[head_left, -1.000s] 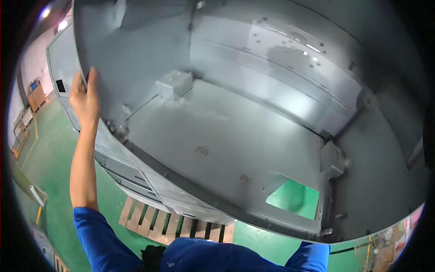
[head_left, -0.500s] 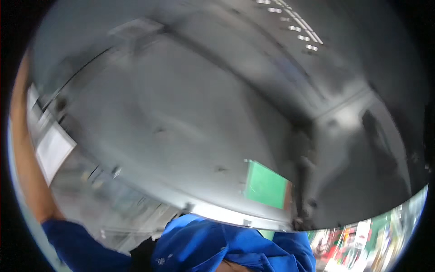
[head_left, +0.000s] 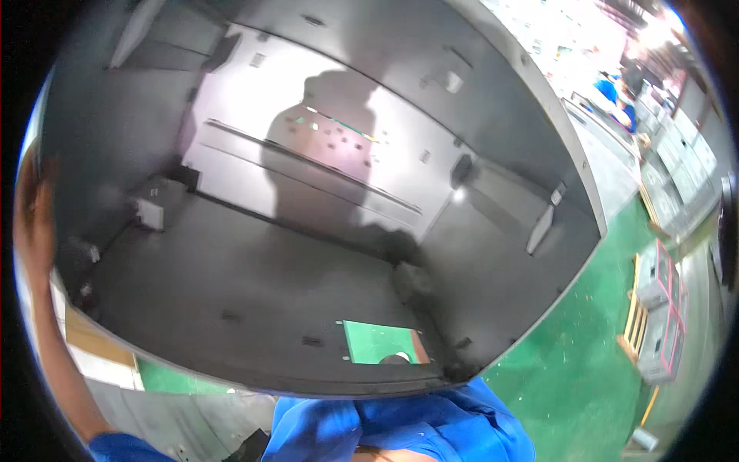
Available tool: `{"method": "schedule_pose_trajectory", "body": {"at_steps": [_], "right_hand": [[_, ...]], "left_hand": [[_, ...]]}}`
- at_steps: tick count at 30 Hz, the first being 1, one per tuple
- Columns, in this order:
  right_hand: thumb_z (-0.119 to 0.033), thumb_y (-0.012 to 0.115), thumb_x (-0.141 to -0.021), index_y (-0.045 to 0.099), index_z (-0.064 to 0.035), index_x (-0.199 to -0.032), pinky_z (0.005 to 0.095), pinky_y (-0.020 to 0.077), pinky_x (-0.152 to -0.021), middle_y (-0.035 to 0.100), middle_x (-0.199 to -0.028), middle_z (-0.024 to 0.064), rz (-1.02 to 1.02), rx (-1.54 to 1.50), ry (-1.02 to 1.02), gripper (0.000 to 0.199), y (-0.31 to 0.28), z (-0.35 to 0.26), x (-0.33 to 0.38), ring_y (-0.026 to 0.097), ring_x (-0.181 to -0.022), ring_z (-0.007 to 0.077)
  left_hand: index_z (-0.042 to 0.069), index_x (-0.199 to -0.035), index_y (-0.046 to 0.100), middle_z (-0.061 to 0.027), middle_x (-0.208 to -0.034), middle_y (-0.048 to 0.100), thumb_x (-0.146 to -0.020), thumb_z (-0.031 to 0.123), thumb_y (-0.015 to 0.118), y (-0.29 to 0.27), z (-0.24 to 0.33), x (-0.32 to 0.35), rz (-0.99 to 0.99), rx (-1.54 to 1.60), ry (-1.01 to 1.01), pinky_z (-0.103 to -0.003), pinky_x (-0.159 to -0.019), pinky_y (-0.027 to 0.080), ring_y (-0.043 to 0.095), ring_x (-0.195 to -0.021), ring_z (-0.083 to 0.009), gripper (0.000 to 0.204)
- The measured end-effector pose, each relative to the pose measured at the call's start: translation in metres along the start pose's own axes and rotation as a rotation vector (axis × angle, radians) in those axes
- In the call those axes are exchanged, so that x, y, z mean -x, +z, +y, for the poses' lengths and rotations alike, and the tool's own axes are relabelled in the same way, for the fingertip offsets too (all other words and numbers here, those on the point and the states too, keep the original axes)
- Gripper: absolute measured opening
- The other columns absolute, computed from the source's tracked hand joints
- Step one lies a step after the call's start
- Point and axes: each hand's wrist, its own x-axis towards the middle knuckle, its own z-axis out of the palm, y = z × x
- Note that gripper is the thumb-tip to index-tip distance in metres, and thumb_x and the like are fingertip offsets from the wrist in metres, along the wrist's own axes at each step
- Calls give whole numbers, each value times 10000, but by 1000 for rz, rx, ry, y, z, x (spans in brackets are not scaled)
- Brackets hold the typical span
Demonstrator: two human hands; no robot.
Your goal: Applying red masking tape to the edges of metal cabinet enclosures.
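A large dark grey sheet-metal cabinet shell [head_left: 254, 285] fills most of the view, its open side facing me and its body tilted. Inside it are a brightly lit back panel [head_left: 231, 165] with a long horizontal rail, small slots and brackets. A shadow falls across that panel. Through a rectangular cutout in the near wall I see green floor. My left hand [head_left: 35, 219] is at the far left, against the shell's outer left side and holding it; its fingers are partly lost at the dark rim. My right hand is out of sight, behind or beyond the shell.
Green floor [head_left: 546, 339] stretches to the right. Grey boxes with pink edging [head_left: 658, 339] stand there by a wooden pallet [head_left: 633, 308]. Farther off are a long grey worktable [head_left: 604, 154], a person in blue [head_left: 616, 96] and grey cabinets [head_left: 685, 154]. A grey surface [head_left: 177, 420] lies at lower left.
The shell has shifted and turned in view, so its lit back panel now shows. Green floor and the far workshop have come into view at right. My left hand now shows, where mainly the forearm did.
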Motion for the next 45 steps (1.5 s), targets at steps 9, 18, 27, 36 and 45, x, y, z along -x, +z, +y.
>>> {"method": "schedule_pose_trajectory", "body": {"at_steps": [9, 18, 27, 36, 45], "right_hand": [[-497, 304, -810, 480, -126, -1153, 492, 188, -907, 525, -1122, 61, 258, -286, -144, 535, -77, -23, 7, 429, -1081, 238], [-508, 280, -809, 475, -131, -1157, 522, 160, -920, 521, -1134, 66, 468, -453, -243, 549, -156, -131, -42, 415, -1102, 253], [-520, 255, -808, 470, -136, -1161, 553, 132, -933, 516, -1146, 71, 622, -574, -242, 564, -218, -253, -133, 402, -1123, 268], [-532, 231, -808, 466, -141, -1165, 583, 104, -946, 512, -1158, 76, 514, -637, -141, 579, -282, -328, -208, 388, -1144, 283], [-543, 207, -807, 461, -146, -1169, 614, 76, -959, 508, -1170, 81, 203, -623, -76, 594, -296, -418, -279, 375, -1165, 297]], "left_hand": [[14, -977, 548, -177, -778, 569, -766, 59, 543, 199, 228, -66, -172, 849, 344, -318, -619, 433, 557, -659, -277, 215], [20, -848, 492, -208, -686, 535, -702, 45, 513, 371, 508, -64, -352, 1178, 513, -418, -597, 416, 537, -684, -388, 150], [-3, -752, 476, -209, -653, 530, -669, 36, 499, 496, 680, -51, -739, 1079, 439, -417, -598, 409, 541, -663, -376, 95], [-8, -673, 486, -221, -606, 524, -656, 39, 519, 533, 734, -63, -932, 931, 267, -436, -574, 402, 541, -648, -393, 60], [-4, -761, 562, -218, -738, 583, -685, 174, 569, 626, 769, -110, -839, 693, 314, -428, -642, 447, 572, -726, -373, 193]]}}
